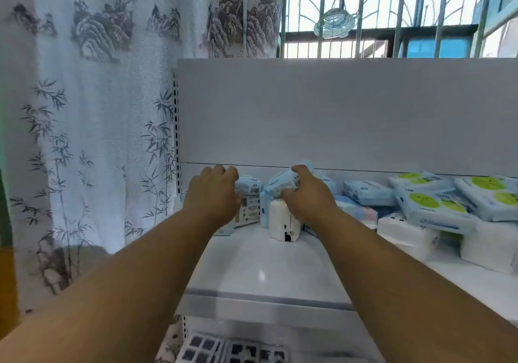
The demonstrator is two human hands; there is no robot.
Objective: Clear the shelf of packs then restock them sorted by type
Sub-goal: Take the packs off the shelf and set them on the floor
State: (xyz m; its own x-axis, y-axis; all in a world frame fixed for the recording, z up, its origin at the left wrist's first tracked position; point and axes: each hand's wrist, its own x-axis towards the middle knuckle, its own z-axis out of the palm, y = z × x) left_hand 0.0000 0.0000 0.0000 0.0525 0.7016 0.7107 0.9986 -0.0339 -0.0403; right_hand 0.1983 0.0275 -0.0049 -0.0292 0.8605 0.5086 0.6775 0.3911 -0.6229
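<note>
Head view: packs (431,211) beside hands (305,194)

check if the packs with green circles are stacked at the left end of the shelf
No, the packs with green circles lie at the right end of the shelf, away from both hands, which work at the left end.

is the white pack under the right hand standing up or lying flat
Standing upright: the white pack rests on its narrow end on the shelf, below the right hand.

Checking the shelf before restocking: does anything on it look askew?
Yes. The green-dot packs at the right lie tilted and overlapping atop white packs, not in rows; the right hand grips a crumpled blue pack.
</note>
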